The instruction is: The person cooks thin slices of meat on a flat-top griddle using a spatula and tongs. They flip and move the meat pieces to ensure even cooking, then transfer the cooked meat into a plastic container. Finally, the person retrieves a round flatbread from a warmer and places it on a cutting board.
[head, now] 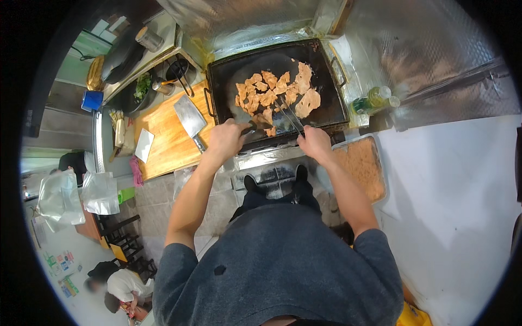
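Observation:
Several pieces of browned meat (267,98) lie spread over a rectangular black griddle pan (326,104) with a handle on each side. My left hand (225,140) grips the dark handle of a spatula (259,122), whose blade rests among the meat at the near edge. In my right hand (316,143) is a pair of metal tongs (291,116), their tips reaching into the meat right of the middle. Whether the tongs pinch a piece is too small to tell. Two larger flat meat pieces (308,103) lie on the right side.
Left of the griddle a cleaver (191,118) lies on a wooden cutting board (161,142). Beyond it are a bowl of chopped greens (142,87) and a pot (177,70). A tray of raw-looking meat (361,165) and bottles (373,101) stand right. People (124,285) sit at lower left.

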`<state>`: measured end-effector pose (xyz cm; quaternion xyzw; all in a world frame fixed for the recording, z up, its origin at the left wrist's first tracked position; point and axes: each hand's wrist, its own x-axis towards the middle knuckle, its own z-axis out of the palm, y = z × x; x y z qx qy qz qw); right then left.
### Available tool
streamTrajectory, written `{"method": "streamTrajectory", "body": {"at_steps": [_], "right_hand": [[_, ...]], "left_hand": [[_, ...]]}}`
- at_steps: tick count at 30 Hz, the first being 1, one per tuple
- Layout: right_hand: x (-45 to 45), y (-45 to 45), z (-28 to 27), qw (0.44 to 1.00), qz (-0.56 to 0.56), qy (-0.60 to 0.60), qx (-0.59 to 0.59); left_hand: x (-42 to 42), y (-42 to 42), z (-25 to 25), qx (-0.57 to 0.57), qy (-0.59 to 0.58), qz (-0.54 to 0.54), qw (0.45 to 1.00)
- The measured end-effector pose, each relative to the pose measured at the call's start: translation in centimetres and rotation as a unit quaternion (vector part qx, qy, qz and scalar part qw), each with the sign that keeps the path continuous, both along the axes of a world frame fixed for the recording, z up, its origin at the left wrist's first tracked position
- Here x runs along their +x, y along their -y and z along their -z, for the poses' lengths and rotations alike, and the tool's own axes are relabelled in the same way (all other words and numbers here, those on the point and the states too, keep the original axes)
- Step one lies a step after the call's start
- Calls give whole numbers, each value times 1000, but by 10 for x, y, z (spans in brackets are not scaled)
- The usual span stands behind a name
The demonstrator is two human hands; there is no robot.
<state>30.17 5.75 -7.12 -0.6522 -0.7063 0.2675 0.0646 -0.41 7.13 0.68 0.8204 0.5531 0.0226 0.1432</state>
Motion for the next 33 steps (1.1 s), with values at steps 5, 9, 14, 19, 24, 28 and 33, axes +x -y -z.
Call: {"method": "streamTrajectory", "body": {"at_steps": [5, 9, 14, 19, 24, 28, 33], "right_hand": [[1, 19, -22, 999, -32, -25, -28], [-3, 28, -24, 993, -110, 10, -40], [8, 14, -29, 996, -63, 49, -42], [17, -4, -14, 999, -42, 19, 13], [15, -27, -6, 998, -23, 55, 19], [16, -17, -13, 998, -44, 54, -8], [6, -6, -17, 999, -40, 13, -16]], "left_hand": [[-15, 2, 23, 7, 133, -145, 980], [-18, -7, 38, -274, 377, -282, 838], [-25, 4, 32, -368, 315, -279, 829], [-31, 28, 37, -372, 381, -262, 805], [-5, 33, 54, -294, 303, -246, 873], [1, 14, 75, -276, 354, -290, 845], [3, 8, 73, -236, 440, -330, 801]]}}
